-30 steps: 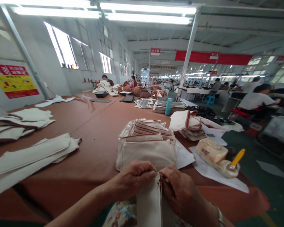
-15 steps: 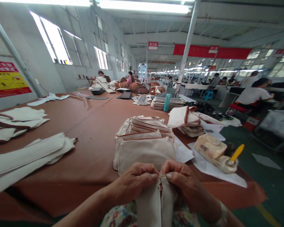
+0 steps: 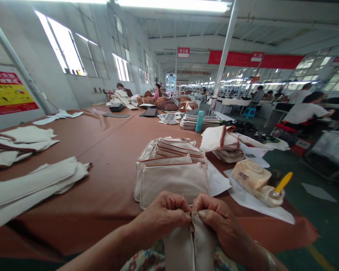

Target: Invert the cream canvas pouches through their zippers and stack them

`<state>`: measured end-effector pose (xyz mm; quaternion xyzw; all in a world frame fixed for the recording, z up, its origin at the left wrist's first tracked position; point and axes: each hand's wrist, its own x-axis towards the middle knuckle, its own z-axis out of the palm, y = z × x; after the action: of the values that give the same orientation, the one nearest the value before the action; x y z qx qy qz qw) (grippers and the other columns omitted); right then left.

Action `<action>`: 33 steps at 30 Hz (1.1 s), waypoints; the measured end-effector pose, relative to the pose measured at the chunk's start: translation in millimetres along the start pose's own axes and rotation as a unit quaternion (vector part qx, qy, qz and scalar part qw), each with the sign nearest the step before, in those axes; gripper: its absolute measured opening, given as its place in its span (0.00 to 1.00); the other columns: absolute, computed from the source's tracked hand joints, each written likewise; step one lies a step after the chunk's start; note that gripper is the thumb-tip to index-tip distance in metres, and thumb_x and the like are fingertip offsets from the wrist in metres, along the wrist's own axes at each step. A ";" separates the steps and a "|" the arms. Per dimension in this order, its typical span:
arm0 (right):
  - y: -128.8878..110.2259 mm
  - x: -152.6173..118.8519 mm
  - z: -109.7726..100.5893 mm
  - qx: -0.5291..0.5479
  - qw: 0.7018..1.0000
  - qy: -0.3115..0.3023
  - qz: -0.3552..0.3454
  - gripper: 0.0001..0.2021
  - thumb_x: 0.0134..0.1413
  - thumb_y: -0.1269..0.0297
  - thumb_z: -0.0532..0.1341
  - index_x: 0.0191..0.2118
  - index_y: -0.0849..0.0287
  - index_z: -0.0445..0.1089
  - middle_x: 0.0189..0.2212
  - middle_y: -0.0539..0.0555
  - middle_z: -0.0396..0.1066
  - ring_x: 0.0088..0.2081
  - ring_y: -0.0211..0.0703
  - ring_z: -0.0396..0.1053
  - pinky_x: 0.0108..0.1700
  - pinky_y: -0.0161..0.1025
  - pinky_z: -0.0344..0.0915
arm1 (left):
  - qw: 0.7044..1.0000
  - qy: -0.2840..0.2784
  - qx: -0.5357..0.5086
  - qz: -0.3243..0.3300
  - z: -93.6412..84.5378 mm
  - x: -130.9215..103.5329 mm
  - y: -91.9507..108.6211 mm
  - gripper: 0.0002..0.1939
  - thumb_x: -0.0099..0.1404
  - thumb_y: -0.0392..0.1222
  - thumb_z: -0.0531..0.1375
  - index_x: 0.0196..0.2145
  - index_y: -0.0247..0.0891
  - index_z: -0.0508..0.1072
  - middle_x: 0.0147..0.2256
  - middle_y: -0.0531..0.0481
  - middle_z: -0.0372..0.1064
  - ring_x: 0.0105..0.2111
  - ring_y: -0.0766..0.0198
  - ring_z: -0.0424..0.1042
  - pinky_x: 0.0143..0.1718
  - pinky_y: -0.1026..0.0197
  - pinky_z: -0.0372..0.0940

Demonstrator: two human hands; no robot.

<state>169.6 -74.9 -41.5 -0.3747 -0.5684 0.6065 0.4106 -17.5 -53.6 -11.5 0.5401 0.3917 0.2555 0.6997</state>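
Right hand [image 3: 223, 218] had turned outward since the earliest frame, baring more of the cream fabric piece [image 3: 178, 244] on its side; piles on the worktop [image 3: 110, 180] kept their places. Piece lay at bottom centre of frame, below both hands, long axis running from the fingertips to the lower edge, seam [image 3: 193, 235] near-upright along it. Left hand [image 3: 169, 212] pinched the upper end left of the seam, right hand pinched it right; neither was clearly nearer. Stack of cream panels [image 3: 175, 182] stood just above them in frame.
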 end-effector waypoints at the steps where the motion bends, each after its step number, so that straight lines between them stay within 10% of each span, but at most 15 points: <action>1: 0.8 -0.5 -0.8 -0.005 1.000 0.003 0.002 0.07 0.54 0.62 0.56 0.28 0.58 0.62 0.20 0.44 0.53 0.23 0.36 0.46 0.23 0.34 0.44 | 1.000 0.004 0.001 -0.006 0.4 0.4 -0.3 0.08 0.49 0.39 0.62 0.25 0.31 0.75 0.21 0.51 0.67 0.20 0.70 0.56 0.23 0.66 0.50; 9: -11.1 1.9 -1.7 -0.061 0.998 -0.014 -0.008 0.16 0.58 0.50 0.59 0.30 0.58 0.61 0.23 0.46 0.55 0.26 0.36 0.50 0.26 0.33 0.51 | 0.997 -0.008 0.077 0.027 -0.6 1.0 -3.8 0.10 0.57 0.43 0.60 0.27 0.32 0.72 0.20 0.56 0.58 0.21 0.70 0.51 0.22 0.66 0.47; 22: -10.6 -0.9 0.7 -0.220 0.975 0.030 0.001 0.03 0.50 0.71 0.59 0.27 0.61 0.66 0.22 0.47 0.63 0.25 0.35 0.57 0.25 0.32 0.53 | 0.967 -0.004 0.252 0.044 0.1 0.3 -5.0 0.09 0.60 0.38 0.53 0.27 0.33 0.70 0.23 0.56 0.57 0.23 0.69 0.53 0.21 0.67 0.47; 33: -0.3 -16.9 -8.6 -0.393 0.871 -0.060 -0.289 0.09 0.61 0.76 0.51 0.39 0.57 0.65 0.31 0.54 0.67 0.33 0.43 0.63 0.34 0.38 0.60 | 0.998 -0.024 0.050 -0.033 -2.5 -1.2 -14.7 0.08 0.52 0.38 0.58 0.29 0.33 0.75 0.21 0.56 0.59 0.20 0.70 0.51 0.21 0.67 0.47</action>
<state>184.1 -87.2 -42.0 -0.2871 -0.8662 0.2086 0.3519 -21.2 -57.3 -25.5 0.5673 0.4045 0.1994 0.6891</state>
